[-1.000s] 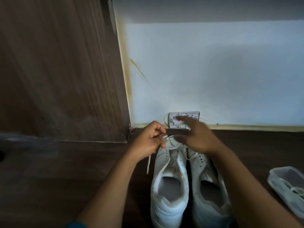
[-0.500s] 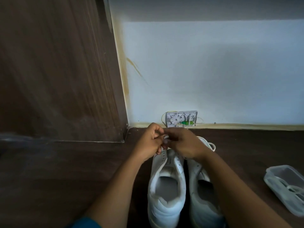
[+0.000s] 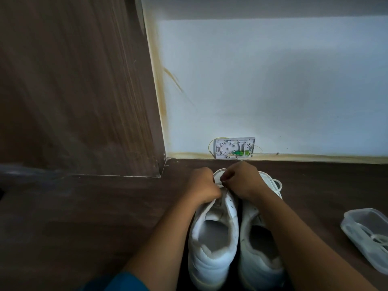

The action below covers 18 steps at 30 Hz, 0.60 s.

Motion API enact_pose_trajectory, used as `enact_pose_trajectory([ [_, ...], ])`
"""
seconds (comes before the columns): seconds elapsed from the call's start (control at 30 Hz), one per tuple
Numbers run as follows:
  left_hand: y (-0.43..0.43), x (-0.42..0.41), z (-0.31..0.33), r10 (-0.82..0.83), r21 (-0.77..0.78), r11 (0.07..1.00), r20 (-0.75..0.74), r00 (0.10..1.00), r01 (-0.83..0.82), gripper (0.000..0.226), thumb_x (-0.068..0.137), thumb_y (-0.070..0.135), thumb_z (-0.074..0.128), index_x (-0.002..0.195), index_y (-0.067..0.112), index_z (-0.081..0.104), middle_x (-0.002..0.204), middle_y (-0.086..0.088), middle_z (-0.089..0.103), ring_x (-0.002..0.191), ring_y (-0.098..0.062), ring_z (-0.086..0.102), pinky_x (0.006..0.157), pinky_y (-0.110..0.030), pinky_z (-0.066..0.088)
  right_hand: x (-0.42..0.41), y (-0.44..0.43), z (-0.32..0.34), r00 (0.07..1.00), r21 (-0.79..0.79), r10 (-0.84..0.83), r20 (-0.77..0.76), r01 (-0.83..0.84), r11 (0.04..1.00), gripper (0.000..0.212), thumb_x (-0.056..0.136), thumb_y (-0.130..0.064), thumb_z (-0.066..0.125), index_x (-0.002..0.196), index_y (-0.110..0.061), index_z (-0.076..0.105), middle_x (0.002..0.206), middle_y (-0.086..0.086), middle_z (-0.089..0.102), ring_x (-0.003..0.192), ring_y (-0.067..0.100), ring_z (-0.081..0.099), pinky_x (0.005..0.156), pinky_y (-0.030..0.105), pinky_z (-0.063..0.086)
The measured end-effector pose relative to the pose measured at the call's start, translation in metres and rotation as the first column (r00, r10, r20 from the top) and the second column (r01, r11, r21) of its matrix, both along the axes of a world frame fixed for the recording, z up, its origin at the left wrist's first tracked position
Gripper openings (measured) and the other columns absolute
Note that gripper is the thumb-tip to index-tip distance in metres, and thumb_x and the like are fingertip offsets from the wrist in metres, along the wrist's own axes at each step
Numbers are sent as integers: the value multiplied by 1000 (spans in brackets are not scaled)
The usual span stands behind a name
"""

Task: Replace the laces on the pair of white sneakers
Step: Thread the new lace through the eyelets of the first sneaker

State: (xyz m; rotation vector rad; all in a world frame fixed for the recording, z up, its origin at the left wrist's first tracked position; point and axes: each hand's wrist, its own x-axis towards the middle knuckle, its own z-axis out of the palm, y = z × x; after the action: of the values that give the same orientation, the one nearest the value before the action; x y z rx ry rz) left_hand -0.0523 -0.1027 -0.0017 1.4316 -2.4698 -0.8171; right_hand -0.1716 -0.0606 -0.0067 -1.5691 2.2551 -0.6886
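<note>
Two white sneakers stand side by side on the dark floor, heels toward me: the left sneaker (image 3: 212,244) and the right sneaker (image 3: 258,246). My left hand (image 3: 202,185) and my right hand (image 3: 241,179) meet over the toe end of the left sneaker, fingers curled, pinching a white lace (image 3: 218,181) at its front eyelets. A strand of that lace runs down along the left side of the shoe. A loose white lace (image 3: 275,184) loops by the right sneaker's toe. The eyelets under my hands are hidden.
A clear plastic container (image 3: 365,234) with white laces inside lies on the floor at the right. A white wall box (image 3: 233,148) with a green connector sits at the skirting. A wooden panel (image 3: 79,91) rises at the left; the white wall is straight ahead.
My right hand came back from near the wall box and closed in beside my left hand at the left sneaker's toe. Both hands have since sunk lower onto the shoe.
</note>
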Motion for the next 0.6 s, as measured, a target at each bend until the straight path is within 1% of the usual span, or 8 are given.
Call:
enact_pose_trajectory([
  [0.07, -4, 2, -2, 90, 6, 996, -57, 994, -89, 21, 72, 0, 56, 53, 7, 51, 58, -18, 53, 65, -31, 60, 45, -22, 32, 1, 1, 0, 1000, -17, -13, 16, 13, 1000, 16, 80, -10, 64, 88, -20, 74, 91, -6, 68, 90, 11, 61, 69, 15, 38],
  [0.1, -8, 3, -5, 132, 66, 990, -115, 985, -125, 22, 72, -2, 56, 52, 5, 53, 59, -18, 56, 59, -30, 57, 45, -20, 32, 1, 2, 0, 999, -28, -25, 41, 27, 999, 16, 79, -10, 65, 86, -23, 72, 85, -9, 64, 85, 8, 58, 64, 14, 37],
  [0.17, -11, 8, -8, 201, 208, 966, -247, 948, -150, 12, 70, -7, 57, 67, 0, 67, 67, -14, 66, 60, -23, 58, 49, -17, 36, 4, 3, 0, 995, -57, -50, 82, 55, 997, 18, 76, -8, 66, 79, -26, 66, 75, -14, 56, 79, 7, 54, 57, 14, 35],
  [0.23, -11, 11, -9, 264, 321, 934, -322, 909, -158, 19, 71, -13, 57, 79, -1, 70, 67, -8, 64, 58, -16, 52, 46, -15, 34, 8, 2, -2, 996, -60, -60, 70, 64, 996, 21, 75, -7, 66, 71, -27, 60, 72, -13, 56, 79, 9, 54, 63, 17, 35],
  [0.33, -11, 12, -10, 315, 387, 908, -379, 870, -160, 26, 70, -17, 54, 68, 6, 67, 66, -8, 60, 56, -13, 46, 42, -13, 31, 16, -1, -6, 997, -82, -57, 50, 61, 995, 30, 73, -6, 65, 61, -30, 51, 72, -9, 57, 77, 12, 56, 64, 19, 35],
  [0.4, -10, 13, -8, 348, 427, 889, -394, 851, -165, 25, 69, -18, 55, 73, 3, 67, 62, -3, 59, 57, -10, 48, 39, -9, 32, 18, -2, -8, 997, -82, -69, 41, 72, 994, 30, 74, -7, 64, 59, -28, 48, 70, -10, 56, 78, 14, 56, 64, 20, 35],
  [0.5, -11, 14, -10, 379, 458, 872, -409, 830, -173, 25, 68, -18, 56, 72, 3, 68, 64, -3, 61, 62, -9, 52, 49, -12, 38, 18, -2, -9, 995, -75, -80, 52, 83, 994, 27, 75, -9, 63, 60, -26, 48, 69, -10, 55, 77, 14, 54, 65, 20, 35],
  [0.6, -12, 14, -11, 396, 458, 869, -413, 820, -189, 26, 66, -18, 56, 61, 6, 66, 65, -4, 62, 67, -13, 55, 59, -16, 39, 17, 0, -8, 994, -83, -66, 92, 73, 994, 28, 74, -8, 65, 59, -27, 50, 65, -14, 53, 77, 12, 55, 65, 18, 35],
])
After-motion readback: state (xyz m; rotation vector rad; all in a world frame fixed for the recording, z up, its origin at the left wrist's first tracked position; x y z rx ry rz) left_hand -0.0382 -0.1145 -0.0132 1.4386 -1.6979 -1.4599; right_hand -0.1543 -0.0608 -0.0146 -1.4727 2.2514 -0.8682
